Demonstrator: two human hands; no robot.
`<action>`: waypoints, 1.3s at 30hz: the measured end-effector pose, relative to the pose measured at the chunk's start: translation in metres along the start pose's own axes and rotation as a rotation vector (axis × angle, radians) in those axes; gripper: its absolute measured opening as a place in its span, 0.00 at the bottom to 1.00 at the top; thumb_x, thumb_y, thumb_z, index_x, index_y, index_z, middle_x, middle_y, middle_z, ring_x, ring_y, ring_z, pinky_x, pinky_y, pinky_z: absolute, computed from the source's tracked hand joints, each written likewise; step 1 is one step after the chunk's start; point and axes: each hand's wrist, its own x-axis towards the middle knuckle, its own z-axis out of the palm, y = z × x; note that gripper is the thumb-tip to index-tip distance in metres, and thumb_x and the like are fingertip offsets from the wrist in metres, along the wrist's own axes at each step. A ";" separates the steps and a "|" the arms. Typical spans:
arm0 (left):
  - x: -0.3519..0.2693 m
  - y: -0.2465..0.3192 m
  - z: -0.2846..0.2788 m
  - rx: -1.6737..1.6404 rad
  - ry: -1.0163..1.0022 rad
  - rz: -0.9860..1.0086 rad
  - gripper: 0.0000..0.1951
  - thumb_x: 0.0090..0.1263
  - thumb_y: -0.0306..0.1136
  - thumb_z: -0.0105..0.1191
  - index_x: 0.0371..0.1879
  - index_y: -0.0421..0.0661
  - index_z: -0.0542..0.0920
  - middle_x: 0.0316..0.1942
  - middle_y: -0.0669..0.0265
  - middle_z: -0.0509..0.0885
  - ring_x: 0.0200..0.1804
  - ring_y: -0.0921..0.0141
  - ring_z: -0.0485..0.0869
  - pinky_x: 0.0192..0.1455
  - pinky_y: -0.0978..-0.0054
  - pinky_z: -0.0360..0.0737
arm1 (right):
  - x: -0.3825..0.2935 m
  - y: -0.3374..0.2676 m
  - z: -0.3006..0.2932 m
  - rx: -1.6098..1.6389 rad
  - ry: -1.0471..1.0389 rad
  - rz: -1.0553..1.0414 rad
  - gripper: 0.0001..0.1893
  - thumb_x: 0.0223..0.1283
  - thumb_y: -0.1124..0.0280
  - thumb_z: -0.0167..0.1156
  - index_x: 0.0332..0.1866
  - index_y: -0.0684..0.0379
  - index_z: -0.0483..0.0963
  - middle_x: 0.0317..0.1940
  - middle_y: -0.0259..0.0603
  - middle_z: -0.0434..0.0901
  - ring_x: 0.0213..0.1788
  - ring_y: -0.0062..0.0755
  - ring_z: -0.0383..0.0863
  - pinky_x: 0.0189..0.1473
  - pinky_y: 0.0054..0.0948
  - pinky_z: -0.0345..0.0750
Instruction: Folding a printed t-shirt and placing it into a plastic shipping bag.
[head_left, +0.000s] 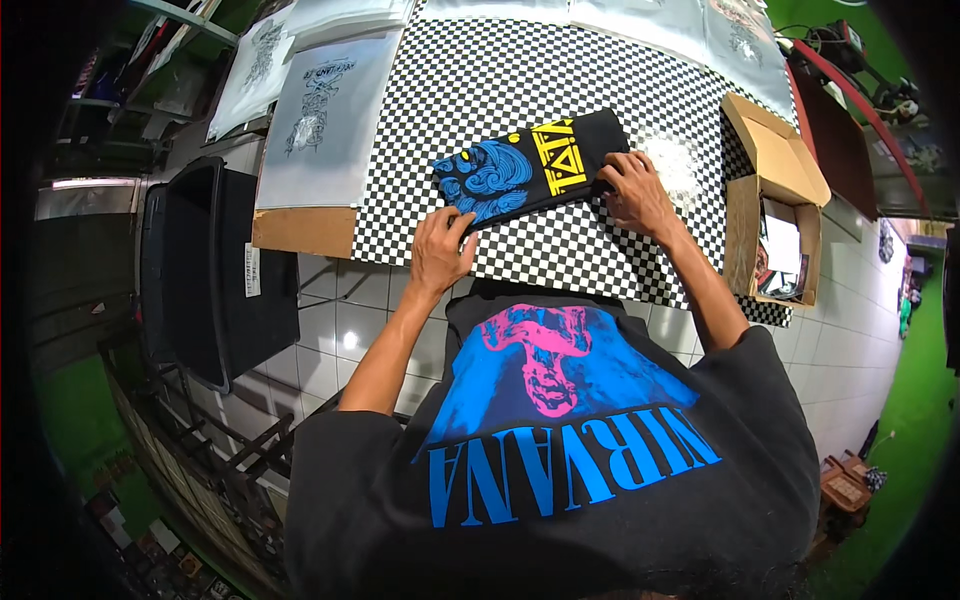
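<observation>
A folded black T-shirt (592, 139) with a blue swirling print and yellow lettering lies at a slant on a black-and-white checkered tabletop (540, 251). My left hand (441, 251) pinches its near left corner, with the fingertips partly tucked behind the cloth. At the near right edge, my right hand (636, 191) grips the fabric with bent fingers. The cloth hides the undersides of the folds. Both forearms reach in from the front edge of the table.
Clear printed plastic bags (326, 127) are laid along the table's left and far sides. At the right stands an open cardboard box (739, 232) holding cards or papers. A black plastic bin (259, 315) is left of the table, above a white tiled floor (360, 289).
</observation>
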 end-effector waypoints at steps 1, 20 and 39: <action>0.001 0.002 0.000 -0.003 -0.014 0.005 0.17 0.60 0.26 0.62 0.49 0.46 0.84 0.47 0.60 0.82 0.49 0.59 0.81 0.52 0.60 0.77 | 0.001 -0.002 -0.006 -0.002 0.000 -0.004 0.20 0.54 0.79 0.64 0.54 0.56 0.74 0.62 0.47 0.73 0.64 0.43 0.74 0.74 0.45 0.65; 0.126 -0.019 -0.043 -0.277 0.475 -0.217 0.12 0.69 0.26 0.55 0.51 0.41 0.79 0.41 0.53 0.85 0.45 0.55 0.85 0.54 0.59 0.78 | 0.026 -0.064 -0.066 0.814 -0.104 0.584 0.22 0.58 0.75 0.58 0.60 0.61 0.74 0.47 0.48 0.83 0.49 0.33 0.82 0.53 0.31 0.78; 0.083 0.062 0.095 -0.078 -0.150 -0.027 0.33 0.70 0.46 0.59 0.71 0.44 0.68 0.76 0.45 0.60 0.77 0.47 0.59 0.77 0.47 0.58 | -0.025 -0.074 0.026 0.311 0.315 0.696 0.26 0.65 0.68 0.56 0.68 0.62 0.67 0.62 0.62 0.72 0.63 0.59 0.74 0.64 0.49 0.69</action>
